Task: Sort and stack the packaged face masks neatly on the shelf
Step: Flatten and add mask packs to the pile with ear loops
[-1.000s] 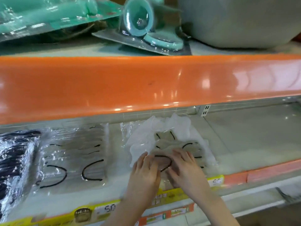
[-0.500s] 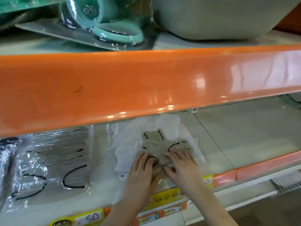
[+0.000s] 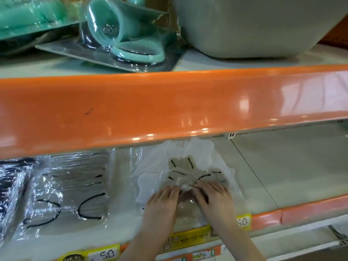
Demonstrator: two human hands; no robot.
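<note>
A loose pile of beige face masks (image 3: 188, 172) with black ear loops lies in crumpled clear plastic on the lower shelf (image 3: 282, 166). White masks (image 3: 203, 149) spread out under and behind it. My left hand (image 3: 162, 202) and my right hand (image 3: 214, 198) lie side by side on the pile's near part. Their fingers press down, and the fingertips meet over bunched plastic. To the left a flat wrapped pack of grey masks (image 3: 71, 187) lies neatly. A pack of black masks (image 3: 9, 185) sits at the far left edge.
The orange front of the upper shelf (image 3: 169, 106) overhangs the back of the lower shelf. Above it lie teal blister-packed goods (image 3: 122, 38) and a grey basin (image 3: 254, 25). Yellow price tags (image 3: 105, 254) line the lower shelf's front edge. Bare shelf extends right of the pile.
Both hands stayed on the beige pile and drew closer together, bunching the plastic between the fingertips. The view shifted a little.
</note>
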